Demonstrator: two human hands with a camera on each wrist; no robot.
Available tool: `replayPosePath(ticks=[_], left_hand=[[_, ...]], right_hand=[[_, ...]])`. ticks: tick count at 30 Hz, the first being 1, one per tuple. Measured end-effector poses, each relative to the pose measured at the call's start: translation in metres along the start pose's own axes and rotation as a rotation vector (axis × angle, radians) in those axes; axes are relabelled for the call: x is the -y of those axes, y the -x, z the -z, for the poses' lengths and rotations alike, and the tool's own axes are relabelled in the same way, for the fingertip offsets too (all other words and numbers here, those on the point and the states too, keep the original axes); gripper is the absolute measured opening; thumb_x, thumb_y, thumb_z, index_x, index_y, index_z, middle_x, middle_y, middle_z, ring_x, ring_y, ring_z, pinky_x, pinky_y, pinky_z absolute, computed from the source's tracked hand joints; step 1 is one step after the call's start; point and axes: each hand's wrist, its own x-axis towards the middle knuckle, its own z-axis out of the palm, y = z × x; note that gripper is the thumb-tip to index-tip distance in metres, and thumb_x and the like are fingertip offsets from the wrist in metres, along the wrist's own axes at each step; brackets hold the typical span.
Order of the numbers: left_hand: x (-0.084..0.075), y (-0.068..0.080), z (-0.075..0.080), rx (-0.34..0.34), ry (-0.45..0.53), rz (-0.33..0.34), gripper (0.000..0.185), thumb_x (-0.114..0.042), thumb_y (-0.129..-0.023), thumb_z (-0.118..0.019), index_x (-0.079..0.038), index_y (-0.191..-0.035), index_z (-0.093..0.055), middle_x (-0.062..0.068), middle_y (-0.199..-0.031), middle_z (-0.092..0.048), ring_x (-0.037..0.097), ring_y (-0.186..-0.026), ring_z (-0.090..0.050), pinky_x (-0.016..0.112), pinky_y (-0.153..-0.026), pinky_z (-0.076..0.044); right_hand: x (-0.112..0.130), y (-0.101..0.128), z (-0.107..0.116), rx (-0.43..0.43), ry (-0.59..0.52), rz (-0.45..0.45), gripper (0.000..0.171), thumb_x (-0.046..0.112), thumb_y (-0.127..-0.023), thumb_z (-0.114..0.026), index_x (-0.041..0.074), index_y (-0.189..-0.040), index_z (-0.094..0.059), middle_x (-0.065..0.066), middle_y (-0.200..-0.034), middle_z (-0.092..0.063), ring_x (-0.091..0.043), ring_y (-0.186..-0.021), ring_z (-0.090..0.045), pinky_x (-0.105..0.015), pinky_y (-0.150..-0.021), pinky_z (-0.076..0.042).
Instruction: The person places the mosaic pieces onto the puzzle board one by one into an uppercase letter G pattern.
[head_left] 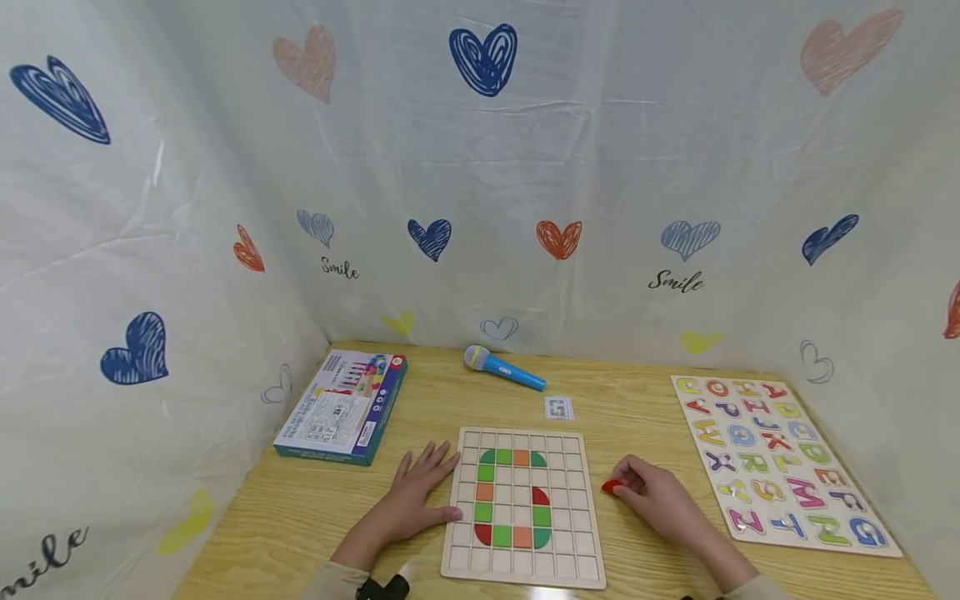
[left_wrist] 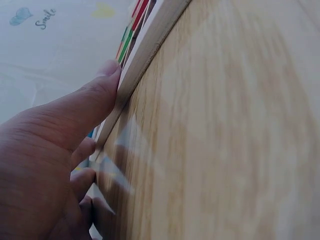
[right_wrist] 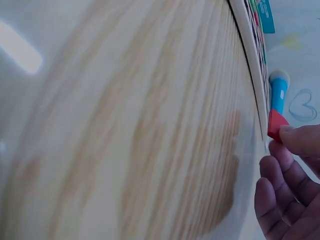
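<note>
Red piece (head_left: pixel 612 486): small, pinched in right fingertips just off the board's right edge, at 3 o'clock from the board; right wrist view shows a pointed corner (right_wrist: pixel 276 125) aimed toward the board; long axis too small to tell.
Grid board (head_left: pixel 525 571): wooden, flat on the table (head_left: pixel 300 517), long axis running 12 to 6 o'clock; green, orange and red tiles form a loop in the middle cells.
Right hand (head_left: pixel 656 497): resting on table, forearm entering from 5 o'clock, fingers curled toward 9 o'clock, thumb and fingertip (right_wrist: pixel 300 140) gripping the red piece.
Left hand (head_left: pixel 412 496): flat on table at 9 o'clock of the board, fingers straight and spread toward 1 o'clock, holding nothing; thumb (left_wrist: pixel 95 100) pressed against the board's left edge (left_wrist: pixel 145 50).
Microphone toy (head_left: pixel 501 367): blue, at 12 o'clock of board, lying flat, head toward 10 o'clock.
Small card (head_left: pixel 558 407): between microphone toy and board.
Box (head_left: pixel 341 406): at 10 o'clock.
Alphabet puzzle (head_left: pixel 776 462): at 3 o'clock, well apart.
</note>
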Motion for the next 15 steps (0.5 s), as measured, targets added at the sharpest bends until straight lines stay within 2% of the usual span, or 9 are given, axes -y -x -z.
replayPosePath(ticks=[6, 15], left_hand=[[-0.001, 0.000, 0.001, 0.006, -0.004, 0.000, 0.086, -0.056, -0.092, -0.068, -0.014, -0.160, -0.036, 0.014, -0.168, -0.020, 0.040, -0.155, -0.008, 0.063, -0.121, 0.007], [-0.002, 0.000, 0.001, 0.004, 0.001, -0.003, 0.086, -0.055, -0.092, -0.068, -0.013, -0.159, -0.036, 0.014, -0.168, -0.021, 0.040, -0.155, -0.008, 0.063, -0.121, 0.007]], right_hand=[[0.019, -0.014, -0.012, 0.046, -0.054, 0.032, 0.007, 0.014, -0.096, -0.071, 0.018, -0.099, -0.067, 0.010, -0.087, -0.064, -0.004, -0.076, -0.057, -0.021, -0.068, -0.051], [0.052, -0.039, -0.041, 0.169, -0.054, 0.179, 0.002, 0.021, -0.099, -0.069, 0.020, -0.100, -0.070, 0.013, -0.087, -0.064, -0.004, -0.078, -0.056, -0.023, -0.068, -0.051]])
